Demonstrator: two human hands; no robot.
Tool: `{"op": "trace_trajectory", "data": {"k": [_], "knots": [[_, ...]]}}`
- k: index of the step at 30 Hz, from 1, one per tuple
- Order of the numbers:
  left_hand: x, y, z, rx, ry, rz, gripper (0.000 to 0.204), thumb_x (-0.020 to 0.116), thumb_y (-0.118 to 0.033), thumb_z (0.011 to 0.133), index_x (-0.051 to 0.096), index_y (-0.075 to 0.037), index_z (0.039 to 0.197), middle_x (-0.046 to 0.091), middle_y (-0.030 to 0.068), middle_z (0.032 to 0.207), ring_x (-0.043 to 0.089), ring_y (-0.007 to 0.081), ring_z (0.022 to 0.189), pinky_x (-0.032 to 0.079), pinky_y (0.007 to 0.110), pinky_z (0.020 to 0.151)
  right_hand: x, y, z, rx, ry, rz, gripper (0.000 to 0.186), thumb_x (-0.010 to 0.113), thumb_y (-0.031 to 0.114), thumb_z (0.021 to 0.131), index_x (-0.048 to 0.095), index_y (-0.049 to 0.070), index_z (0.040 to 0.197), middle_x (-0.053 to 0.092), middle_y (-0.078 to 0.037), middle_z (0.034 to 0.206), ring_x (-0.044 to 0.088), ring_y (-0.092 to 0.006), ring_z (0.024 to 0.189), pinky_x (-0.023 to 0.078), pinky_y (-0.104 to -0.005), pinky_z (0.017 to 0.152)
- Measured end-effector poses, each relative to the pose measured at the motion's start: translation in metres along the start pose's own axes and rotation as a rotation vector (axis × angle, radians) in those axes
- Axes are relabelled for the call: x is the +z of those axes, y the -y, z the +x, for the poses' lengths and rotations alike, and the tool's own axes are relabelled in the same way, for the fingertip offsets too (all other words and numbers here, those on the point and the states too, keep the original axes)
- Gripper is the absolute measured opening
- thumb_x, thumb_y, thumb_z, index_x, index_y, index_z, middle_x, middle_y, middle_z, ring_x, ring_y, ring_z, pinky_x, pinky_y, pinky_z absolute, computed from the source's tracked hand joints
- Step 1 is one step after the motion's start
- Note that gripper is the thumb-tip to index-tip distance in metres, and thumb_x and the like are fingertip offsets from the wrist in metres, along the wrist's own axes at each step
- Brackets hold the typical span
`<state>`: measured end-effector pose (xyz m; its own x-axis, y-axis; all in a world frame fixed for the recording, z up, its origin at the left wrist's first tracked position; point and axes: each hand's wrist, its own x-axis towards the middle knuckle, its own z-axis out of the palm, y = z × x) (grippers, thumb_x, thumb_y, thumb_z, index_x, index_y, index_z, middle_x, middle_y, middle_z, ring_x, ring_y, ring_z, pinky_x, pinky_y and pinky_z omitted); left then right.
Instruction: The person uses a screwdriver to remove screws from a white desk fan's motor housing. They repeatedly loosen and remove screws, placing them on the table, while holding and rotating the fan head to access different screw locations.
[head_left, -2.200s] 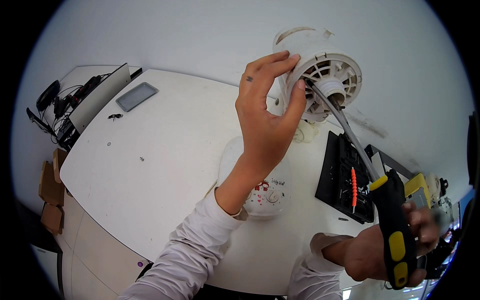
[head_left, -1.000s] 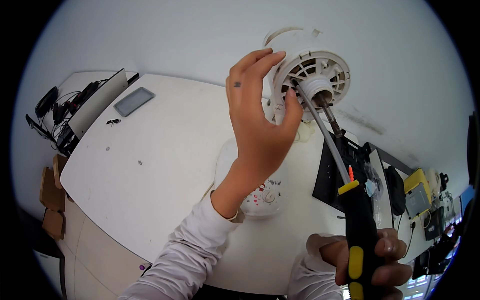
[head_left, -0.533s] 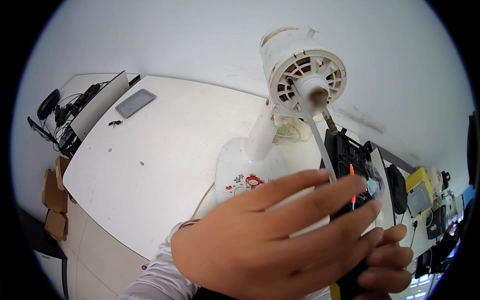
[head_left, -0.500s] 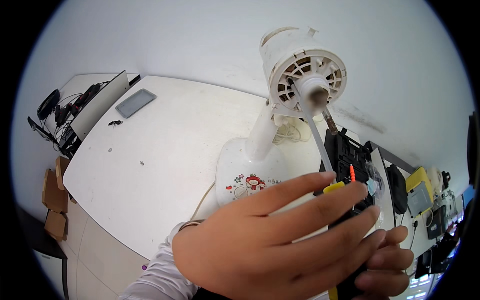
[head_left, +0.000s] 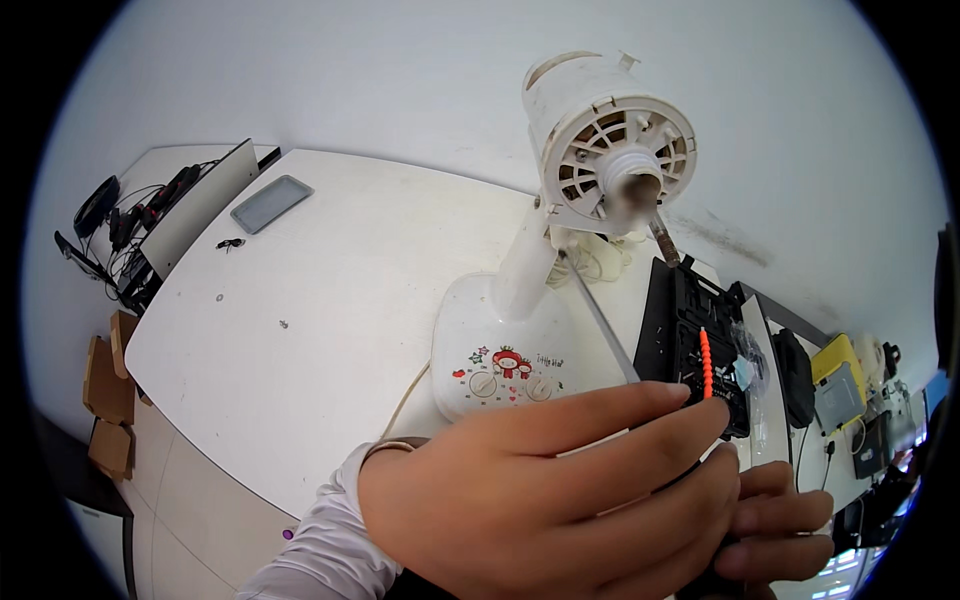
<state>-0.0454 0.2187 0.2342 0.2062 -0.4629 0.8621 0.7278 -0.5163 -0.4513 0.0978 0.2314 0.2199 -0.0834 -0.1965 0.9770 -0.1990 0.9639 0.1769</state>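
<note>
A white desk fan with its blades off stands on the table, its motor housing (head_left: pixel 580 110) tilted up on a neck above a base (head_left: pixel 500 345) with two knobs. A long screwdriver (head_left: pixel 602 318) points up toward the fan, its tip just below the housing, beside the neck; whether it touches cannot be told. My left hand (head_left: pixel 550 490) is closed round the screwdriver's upper part, hiding most of its handle. Behind it, at the lower right, the curled fingers of my right hand (head_left: pixel 780 520) close on the handle's lower end.
Right of the fan lies an open black tool case (head_left: pixel 700 300) with an orange twisted rod (head_left: pixel 706 362). A grey tray (head_left: pixel 272 205), a small black cable (head_left: pixel 230 244) and small metal bits (head_left: pixel 284 324) lie on the white table (head_left: pixel 340 260). Cardboard boxes (head_left: pixel 108 400) stand left.
The screwdriver's tip has come out of the housing's vented face and moved down beside the neck. Both hands have shifted slightly, still holding the screwdriver; its yellow handle part is now covered.
</note>
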Motion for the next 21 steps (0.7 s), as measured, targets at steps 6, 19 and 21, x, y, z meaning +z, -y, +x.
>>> {"op": "trace_trajectory", "data": {"k": [6, 19, 21], "knots": [[-0.02, -0.028, 0.014, -0.274, 0.288, -0.031, 0.021, 0.065, -0.009, 0.065, 0.064, -0.003, 0.086, 0.06, 0.0096, 0.09, 0.062, 0.0262, 0.085, 0.055, 0.033, 0.066, -0.019, 0.002, 0.003, -0.044, 0.103, 0.054, 0.015, 0.059, 0.022, 0.083, 0.055, 0.019, 0.096, 0.047, -0.005, 0.093, 0.048, -0.0233, 0.091, 0.054, -0.0328, 0.064], [-0.051, -0.019, 0.034, -0.561, 0.62, 0.064, 0.021, 0.071, -0.013, 0.074, 0.064, -0.014, 0.094, 0.063, 0.003, 0.094, 0.063, 0.0215, 0.09, 0.054, 0.034, 0.072, -0.023, -0.037, -0.008, 0.209, -0.06, 0.152, 0.034, 0.07, 0.022, 0.079, 0.056, 0.013, 0.108, 0.05, -0.006, 0.104, 0.052, -0.022, 0.095, 0.044, -0.0377, 0.079], [-0.043, -0.003, 0.027, -0.64, 0.481, 0.012, 0.029, 0.068, -0.009, 0.076, 0.057, -0.006, 0.102, 0.059, 0.0082, 0.094, 0.062, 0.023, 0.082, 0.052, 0.033, 0.07, -0.019, -0.051, -0.005, 0.229, -0.146, -0.249, 0.024, 0.066, 0.021, 0.081, 0.064, 0.011, 0.103, 0.051, -0.008, 0.106, 0.052, -0.0233, 0.094, 0.045, -0.0356, 0.077]]}}
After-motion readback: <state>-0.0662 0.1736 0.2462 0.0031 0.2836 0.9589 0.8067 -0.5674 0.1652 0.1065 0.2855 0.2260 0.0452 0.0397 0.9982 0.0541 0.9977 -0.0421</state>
